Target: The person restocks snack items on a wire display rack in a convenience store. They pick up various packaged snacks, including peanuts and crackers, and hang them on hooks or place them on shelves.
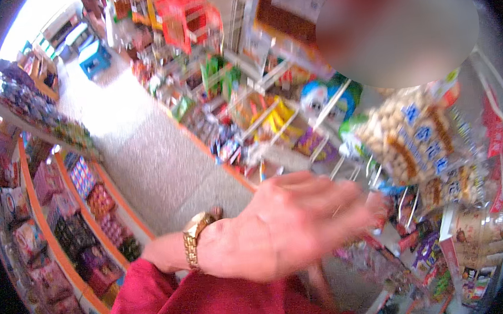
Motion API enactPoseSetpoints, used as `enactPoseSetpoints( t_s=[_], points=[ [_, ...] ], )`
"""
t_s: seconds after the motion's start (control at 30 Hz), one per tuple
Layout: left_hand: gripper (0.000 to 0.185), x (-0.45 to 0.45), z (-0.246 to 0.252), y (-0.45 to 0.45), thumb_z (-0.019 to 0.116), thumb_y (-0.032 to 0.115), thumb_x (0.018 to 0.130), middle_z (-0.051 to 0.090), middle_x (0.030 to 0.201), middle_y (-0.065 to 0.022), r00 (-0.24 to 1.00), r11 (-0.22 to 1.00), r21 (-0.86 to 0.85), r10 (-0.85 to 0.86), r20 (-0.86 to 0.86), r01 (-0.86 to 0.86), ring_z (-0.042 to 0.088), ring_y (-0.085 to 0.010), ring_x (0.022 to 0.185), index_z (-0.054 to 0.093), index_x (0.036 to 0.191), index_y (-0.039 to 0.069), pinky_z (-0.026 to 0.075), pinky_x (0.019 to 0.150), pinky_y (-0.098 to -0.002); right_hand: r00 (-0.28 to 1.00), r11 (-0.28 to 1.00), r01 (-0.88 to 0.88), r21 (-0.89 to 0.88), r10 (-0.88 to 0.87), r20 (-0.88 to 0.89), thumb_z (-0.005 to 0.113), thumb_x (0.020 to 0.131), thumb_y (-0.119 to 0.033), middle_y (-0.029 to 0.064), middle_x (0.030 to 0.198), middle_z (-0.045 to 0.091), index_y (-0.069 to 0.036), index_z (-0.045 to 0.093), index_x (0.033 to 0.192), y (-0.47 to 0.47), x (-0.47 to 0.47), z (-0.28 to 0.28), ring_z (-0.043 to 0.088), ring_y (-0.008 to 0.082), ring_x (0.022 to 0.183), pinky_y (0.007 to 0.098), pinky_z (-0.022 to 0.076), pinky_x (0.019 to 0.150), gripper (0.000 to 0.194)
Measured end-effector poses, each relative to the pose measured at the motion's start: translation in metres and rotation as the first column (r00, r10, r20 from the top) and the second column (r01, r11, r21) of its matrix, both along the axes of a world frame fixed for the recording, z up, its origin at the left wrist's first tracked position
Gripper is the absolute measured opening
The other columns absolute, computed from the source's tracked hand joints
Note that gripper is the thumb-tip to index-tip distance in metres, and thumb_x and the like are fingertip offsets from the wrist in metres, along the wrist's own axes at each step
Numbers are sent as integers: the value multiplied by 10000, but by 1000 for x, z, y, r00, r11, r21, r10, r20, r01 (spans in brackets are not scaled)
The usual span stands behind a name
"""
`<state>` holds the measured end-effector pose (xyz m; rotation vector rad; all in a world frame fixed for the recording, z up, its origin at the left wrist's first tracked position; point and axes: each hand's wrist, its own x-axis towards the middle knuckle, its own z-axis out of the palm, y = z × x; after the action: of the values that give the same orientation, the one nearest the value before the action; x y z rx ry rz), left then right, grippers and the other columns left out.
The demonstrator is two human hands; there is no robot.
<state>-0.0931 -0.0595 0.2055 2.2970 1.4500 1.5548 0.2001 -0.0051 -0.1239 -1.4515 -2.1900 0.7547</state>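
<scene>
My left hand (283, 225), motion-blurred, stretches across the middle with its back to the camera, fingers loosely extended and nothing seen in them. A gold-coloured wristwatch (194, 241) circles that wrist below a dark red sleeve (156, 301). Beneath it, a blurred strip of skin (319, 282) is probably part of my right hand or forearm; its fingers cannot be made out. Beyond the left fingertips, a clear plastic bag of pale, rounded snacks (409, 135) with blue printing stands in a white wire rack (271, 75). A similar bag (451, 187) is just below it.
Shelves with orange edges (46, 226) hold packaged goods at the left. A speckled floor aisle (158, 151) runs toward a blue stool (94, 58). Racks of snack packets and a red plastic stool or basket (190, 22) line its other side. A blurred oval hides the upper right.
</scene>
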Motion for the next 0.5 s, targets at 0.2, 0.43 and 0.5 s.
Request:
enactPoseSetpoints(
  t_s=[0.2,0.43,0.5],
  points=[
    [471,-95,-70,44,764,192,887,675,1176,-192,861,894,-254,431,270,-369,666,-347,1110,599,1283,-4,527,939,-413,967,994,50,-100,-73,-243,635,979,-188,156,1188,696,-16,483,1420,-44,-29,-13,694,272,1038,408,553,903,498],
    [633,-202,-52,145,780,357,879,663,1233,-200,732,828,-54,522,438,-558,650,-357,1130,544,1352,9,493,986,-455,960,984,4,-179,-53,-275,661,970,-220,137,998,749,-9,664,1220,-65,-92,4,728,241,906,369,573,818,328],
    [645,-219,-41,167,807,344,861,704,1189,-200,752,944,-152,326,573,-293,685,-265,1070,566,1323,-37,538,924,-384,965,985,-5,-172,-40,-260,666,964,-216,143,982,750,-10,671,1208,-73,-105,1,731,246,886,369,578,802,319]
  ],
)
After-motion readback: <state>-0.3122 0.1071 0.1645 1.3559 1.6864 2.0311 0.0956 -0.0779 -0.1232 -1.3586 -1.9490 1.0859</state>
